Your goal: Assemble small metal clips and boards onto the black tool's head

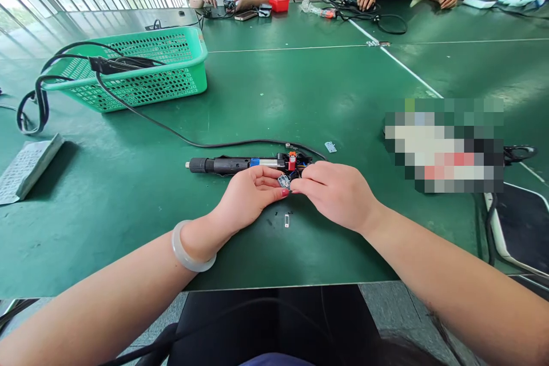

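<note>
My left hand (253, 194) is closed, its thumb and fingers holding a small blue-and-white patterned piece (283, 181). My right hand (337, 191) is pinched at the right edge of that piece; its fingertips partly hide what they grip. Just beyond both hands, a black cylindrical device (223, 165) lies across the table, with a silver section, exposed wires and a red part (292, 160) at its right end. A black cable (206, 145) runs to that end. Another small patterned piece (330, 147) lies behind my right hand. Nearer me is a small whitish rectangular part (287, 221).
A green basket (158, 83) with black cables stands at the back left. A paper-covered block (30, 168) lies left. To the right are a pixelated object (444, 148) and a dark-screened device (521, 223). Across the green table (257, 108), people work near a red box (278, 3).
</note>
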The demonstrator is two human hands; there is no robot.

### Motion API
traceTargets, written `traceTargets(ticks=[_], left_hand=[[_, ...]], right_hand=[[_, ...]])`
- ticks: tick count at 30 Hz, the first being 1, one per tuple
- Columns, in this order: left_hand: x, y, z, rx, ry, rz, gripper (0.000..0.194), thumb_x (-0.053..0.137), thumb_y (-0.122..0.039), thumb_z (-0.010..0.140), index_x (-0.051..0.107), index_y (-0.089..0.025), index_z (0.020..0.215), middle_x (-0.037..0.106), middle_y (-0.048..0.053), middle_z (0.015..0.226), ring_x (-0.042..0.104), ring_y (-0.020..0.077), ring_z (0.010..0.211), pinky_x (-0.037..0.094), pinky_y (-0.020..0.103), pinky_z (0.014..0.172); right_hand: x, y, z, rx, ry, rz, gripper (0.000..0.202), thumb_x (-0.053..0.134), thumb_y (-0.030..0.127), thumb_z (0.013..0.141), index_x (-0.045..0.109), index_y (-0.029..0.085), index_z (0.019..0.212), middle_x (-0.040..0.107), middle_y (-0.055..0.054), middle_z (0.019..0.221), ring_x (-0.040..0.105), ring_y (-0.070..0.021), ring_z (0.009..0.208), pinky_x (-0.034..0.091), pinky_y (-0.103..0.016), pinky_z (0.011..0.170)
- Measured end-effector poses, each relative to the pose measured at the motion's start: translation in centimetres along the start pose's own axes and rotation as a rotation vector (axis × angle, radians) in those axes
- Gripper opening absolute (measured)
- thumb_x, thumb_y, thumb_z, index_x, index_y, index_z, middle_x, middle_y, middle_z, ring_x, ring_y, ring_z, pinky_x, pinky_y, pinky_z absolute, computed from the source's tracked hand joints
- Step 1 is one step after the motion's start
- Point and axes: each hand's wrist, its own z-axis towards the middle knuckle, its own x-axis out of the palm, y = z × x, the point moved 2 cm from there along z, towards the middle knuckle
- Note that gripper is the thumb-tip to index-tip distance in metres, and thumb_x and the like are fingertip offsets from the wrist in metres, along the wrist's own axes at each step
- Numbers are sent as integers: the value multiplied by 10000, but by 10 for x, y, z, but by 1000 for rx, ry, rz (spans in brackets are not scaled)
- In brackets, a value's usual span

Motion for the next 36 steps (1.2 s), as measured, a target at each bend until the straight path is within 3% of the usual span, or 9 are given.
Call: traceTargets(ticks=[18,29,36], left_hand=[[-1,2,1,-5,29,-63,288,759,-92,647,630,-125,902,715,23,731,689,141,716,551,317,789],[0,2,0,-22,36,-118,285,763,-92,646,616,-118,888,721,30,728,699,151,717,553,339,812],[-1,1,0,-33,18,-116,282,757,-78,650,622,-118,895,711,23,716,687,135,700,551,318,794]], right_hand=[[-2,3,4,-56,-2,-104,258,488,93,873,694,205,766,598,-8,679,464,-127,638,307,-262,519],[1,-5,3,215,-24,195,123,599,249,871,688,197,803,668,1,724,599,-122,669,442,-238,601],[1,-4,0,236,45,229,127,610,255,861,718,196,830,672,-14,743,612,-132,681,457,-250,606]])
